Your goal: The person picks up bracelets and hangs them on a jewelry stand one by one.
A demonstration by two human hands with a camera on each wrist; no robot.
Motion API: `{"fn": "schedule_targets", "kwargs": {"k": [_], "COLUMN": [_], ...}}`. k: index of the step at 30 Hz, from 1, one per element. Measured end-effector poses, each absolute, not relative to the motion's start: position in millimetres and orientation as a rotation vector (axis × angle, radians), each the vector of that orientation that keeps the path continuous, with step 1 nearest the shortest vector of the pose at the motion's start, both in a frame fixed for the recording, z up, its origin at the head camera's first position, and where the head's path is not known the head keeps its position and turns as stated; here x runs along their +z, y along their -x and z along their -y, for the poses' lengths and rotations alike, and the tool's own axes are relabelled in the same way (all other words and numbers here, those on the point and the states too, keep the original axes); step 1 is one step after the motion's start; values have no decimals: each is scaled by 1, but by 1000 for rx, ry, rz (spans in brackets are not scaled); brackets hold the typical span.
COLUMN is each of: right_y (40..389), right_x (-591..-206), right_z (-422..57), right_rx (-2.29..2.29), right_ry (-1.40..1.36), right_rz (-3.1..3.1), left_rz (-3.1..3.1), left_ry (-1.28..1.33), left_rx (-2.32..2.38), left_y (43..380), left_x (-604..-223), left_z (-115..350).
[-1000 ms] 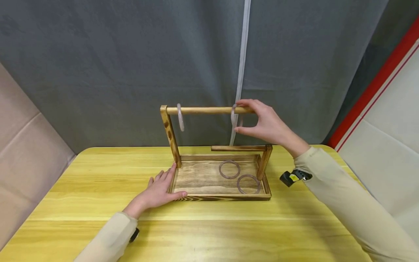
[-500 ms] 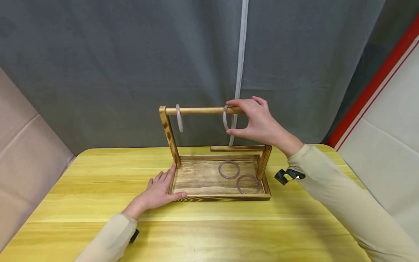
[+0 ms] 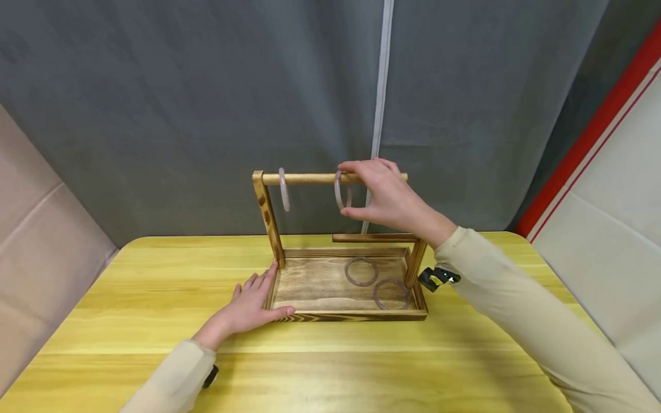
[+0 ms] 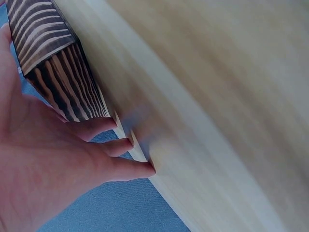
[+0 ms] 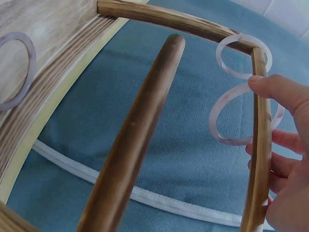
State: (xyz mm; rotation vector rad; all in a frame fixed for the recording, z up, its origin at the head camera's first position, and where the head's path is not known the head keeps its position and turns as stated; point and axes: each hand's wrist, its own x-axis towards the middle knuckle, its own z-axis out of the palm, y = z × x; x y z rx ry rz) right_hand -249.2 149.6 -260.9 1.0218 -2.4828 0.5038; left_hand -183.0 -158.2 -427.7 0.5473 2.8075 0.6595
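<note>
My right hand [image 3: 389, 195] holds a pale, pinkish bangle [image 3: 338, 190] between thumb and fingers. That bangle encircles the upper rod [image 3: 310, 179] of a wooden rack, near the rod's middle. In the right wrist view, the thumb is at the top of the held bangle [image 5: 212, 121] and the fingertips lie at its lower edge. Another bangle [image 3: 284, 194] hangs on the same rod near the left post [image 3: 269, 223]. My left hand [image 3: 248, 304] rests spread against the left end of the rack's tray [image 3: 310, 287], its thumb over the front rim.
Two more bangles lie inside the tray, one farther back [image 3: 346, 271] and one front right [image 3: 375, 295]. A shorter lower rod [image 3: 372, 237] extends left from the right post [image 3: 415, 265]. Behind the wooden table [image 3: 155, 275] hangs a grey curtain [image 3: 206, 115].
My right hand has moved left along the upper rod, carrying the held bangle from near the free right end to about the middle. The left hand has stayed in place.
</note>
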Motion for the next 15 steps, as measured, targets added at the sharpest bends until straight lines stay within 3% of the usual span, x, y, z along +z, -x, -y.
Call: {"fn": "schedule_targets", "kwargs": {"k": [15], "right_y": [252], "right_x": [-255], "right_z": [-122], "right_rx": [458], "right_ry": [-1059], "right_rz": [2514], "left_rz": [-2813], "left_ry": [-550], "left_rx": [655], "left_y": [185], "left_x": [-425], "left_z": [159]}}
